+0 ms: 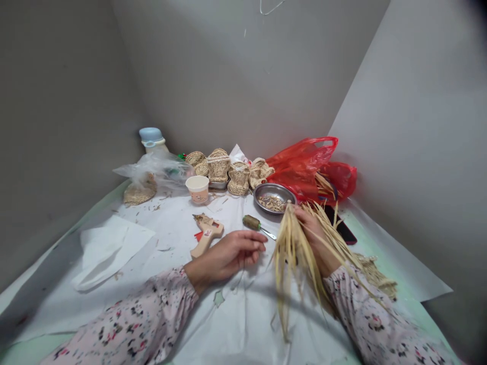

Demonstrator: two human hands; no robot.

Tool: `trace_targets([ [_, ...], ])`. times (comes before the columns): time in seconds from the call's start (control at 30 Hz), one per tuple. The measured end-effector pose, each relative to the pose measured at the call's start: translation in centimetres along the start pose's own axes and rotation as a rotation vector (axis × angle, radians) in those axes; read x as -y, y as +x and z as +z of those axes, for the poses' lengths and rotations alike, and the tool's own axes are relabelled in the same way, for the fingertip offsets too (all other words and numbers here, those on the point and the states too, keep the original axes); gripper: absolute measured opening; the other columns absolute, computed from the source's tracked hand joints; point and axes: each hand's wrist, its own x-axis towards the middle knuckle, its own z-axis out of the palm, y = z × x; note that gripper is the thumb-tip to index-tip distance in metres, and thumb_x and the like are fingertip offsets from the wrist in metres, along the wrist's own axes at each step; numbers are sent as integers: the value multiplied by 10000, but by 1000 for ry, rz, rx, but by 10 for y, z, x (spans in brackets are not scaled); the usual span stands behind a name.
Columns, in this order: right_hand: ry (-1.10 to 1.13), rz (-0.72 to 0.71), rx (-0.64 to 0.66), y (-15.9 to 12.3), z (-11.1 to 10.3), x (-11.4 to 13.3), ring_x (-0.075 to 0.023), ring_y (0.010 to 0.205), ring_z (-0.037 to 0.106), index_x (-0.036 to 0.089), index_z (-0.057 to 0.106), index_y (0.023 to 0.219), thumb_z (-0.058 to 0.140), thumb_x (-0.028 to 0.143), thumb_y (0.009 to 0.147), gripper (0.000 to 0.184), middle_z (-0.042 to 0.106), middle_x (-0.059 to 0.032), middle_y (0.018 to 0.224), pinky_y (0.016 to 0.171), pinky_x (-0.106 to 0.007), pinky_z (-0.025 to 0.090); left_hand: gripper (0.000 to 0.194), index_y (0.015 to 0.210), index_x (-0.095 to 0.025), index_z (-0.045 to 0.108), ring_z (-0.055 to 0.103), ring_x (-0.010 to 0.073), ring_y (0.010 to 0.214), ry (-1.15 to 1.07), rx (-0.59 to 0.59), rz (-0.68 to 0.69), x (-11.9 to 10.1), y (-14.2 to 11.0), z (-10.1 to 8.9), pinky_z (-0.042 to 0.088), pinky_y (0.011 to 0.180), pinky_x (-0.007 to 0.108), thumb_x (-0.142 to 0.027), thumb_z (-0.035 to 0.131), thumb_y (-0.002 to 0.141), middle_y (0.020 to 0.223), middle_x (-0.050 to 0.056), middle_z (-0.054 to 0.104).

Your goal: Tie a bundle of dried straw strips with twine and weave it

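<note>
My right hand (315, 235) is closed around the gathered top of a bundle of dry straw strips (287, 253), whose long pale-yellow ends hang down over the table. A small round knob shows at the bundle's top. To its left, my left hand (236, 253) lies low over the white sheet, fingers loosely bent and nothing visible in them; its thumb is hidden. Just beyond those fingertips are an olive-green thread spool (251, 221) and a slim metal tool (268, 233). A beige glue gun (207, 234) lies close behind my left wrist.
A metal bowl (262, 190) holds straw scraps. Behind stand a paper cup (198, 190), several woven straw pieces (218, 166), a red plastic bag (300, 165) and a blue-lidded bottle (150, 136). More straw and a dark phone (345, 230) lie right; white paper (110, 243) lies left.
</note>
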Motion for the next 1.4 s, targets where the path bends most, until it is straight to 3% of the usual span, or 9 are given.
trace_targets([
  [0.07,-13,-2,64,-5,8,-2,-88,483,485,180,620,794,683,323,732,168,584,31,637,451,-217,378,154,907,-112,680,597,80,645,-65,-94,120,0,2,1,456,601,166,-201,672,782,798,47,653],
  [0.2,-161,-7,137,-16,29,-9,-76,455,458,182,625,874,665,302,767,165,579,39,639,445,-217,354,314,941,-126,664,619,161,777,56,-97,209,2,1,8,479,750,277,-416,605,837,892,82,673],
  [0.4,-257,-39,247,-26,44,-10,-135,702,584,182,651,933,665,300,779,195,658,-20,834,648,-261,446,375,1029,-147,630,604,177,886,355,-212,320,10,2,7,452,774,261,-200,762,682,984,43,672],
  [0.47,-256,-24,278,-24,39,-8,-147,790,581,190,659,976,666,313,786,227,655,-28,909,699,-265,436,345,1047,-151,633,602,165,851,405,-231,328,12,3,3,453,740,252,-215,722,720,957,31,671],
  [0.63,-222,79,386,-18,23,-10,-101,605,484,209,626,1073,667,263,777,304,586,24,742,561,-232,350,253,1000,-159,665,549,101,614,355,-280,255,11,4,3,412,567,206,-232,670,758,778,-2,654],
  [0.8,-110,158,527,-17,19,-17,-115,613,508,196,602,1139,608,193,755,384,621,-9,794,557,-242,344,209,945,-146,660,516,78,519,192,-278,208,8,4,6,398,518,188,-227,676,753,643,-13,613],
  [0.97,-163,164,504,-18,22,-17,-93,560,468,184,616,1078,664,206,735,347,597,18,724,531,-230,316,245,895,-133,652,545,77,547,157,-279,226,6,3,6,416,520,174,-307,735,743,663,6,629],
  [1.2,56,221,474,-18,22,-12,-134,690,565,210,612,977,709,260,731,269,631,-5,818,625,-254,390,157,889,-116,657,555,91,507,-25,-233,187,2,3,6,450,489,191,-159,675,740,672,32,637],
  [1.4,-85,240,474,-19,23,-17,-84,556,446,176,600,793,682,183,707,119,577,28,694,525,-217,292,145,874,-119,646,519,62,507,4,-171,254,2,5,2,413,469,148,-127,653,729,657,3,583],
])
